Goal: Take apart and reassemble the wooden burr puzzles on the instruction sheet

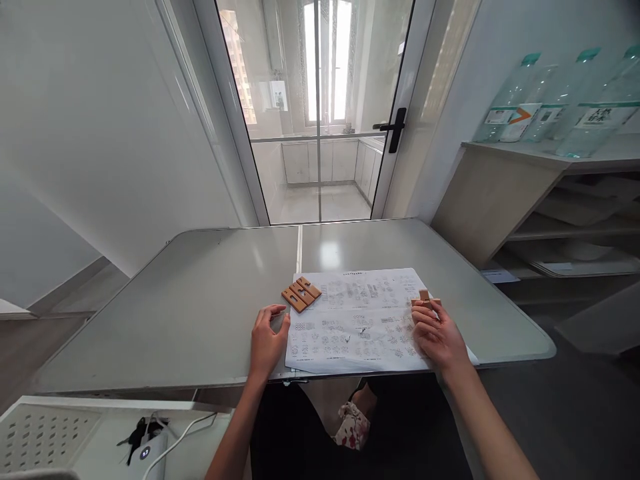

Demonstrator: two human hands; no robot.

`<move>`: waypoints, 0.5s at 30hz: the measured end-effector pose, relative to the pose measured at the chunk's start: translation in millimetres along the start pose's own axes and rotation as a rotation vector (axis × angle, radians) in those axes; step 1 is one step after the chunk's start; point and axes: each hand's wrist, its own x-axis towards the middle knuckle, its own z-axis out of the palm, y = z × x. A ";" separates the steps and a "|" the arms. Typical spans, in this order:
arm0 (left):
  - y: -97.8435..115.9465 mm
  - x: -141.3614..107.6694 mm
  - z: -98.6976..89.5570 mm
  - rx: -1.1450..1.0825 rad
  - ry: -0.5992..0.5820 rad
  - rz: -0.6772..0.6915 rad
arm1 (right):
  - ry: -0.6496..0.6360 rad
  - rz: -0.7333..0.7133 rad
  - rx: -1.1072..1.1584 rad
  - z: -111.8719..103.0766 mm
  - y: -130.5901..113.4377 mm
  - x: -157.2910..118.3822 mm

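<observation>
A printed paper sheet (360, 320) lies flat on the pale table. On its upper left corner rest flat brown wooden pieces (301, 294) with slots cut in them, side by side. My left hand (269, 337) is beside the sheet's left edge, just below these pieces, its thumb and fingers curved apart with nothing between them. Over the right part of the sheet, my right hand (436, 331) has its fingers closed on a small wooden piece (425, 295) that sticks out above the fingertips.
The table (175, 307) reaches to a glass door (320, 167). At the lower left, a white tray (95, 427) holds keys (137, 435), a power bank (150, 457) and a cable. Plastic bottles (543, 110) stand on a shelf unit (510, 180) at the right.
</observation>
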 end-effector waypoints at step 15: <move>91.7 -16.2 3.6 -0.528 -0.721 0.237 | -0.400 0.607 0.140 76.5 79.3 -32.4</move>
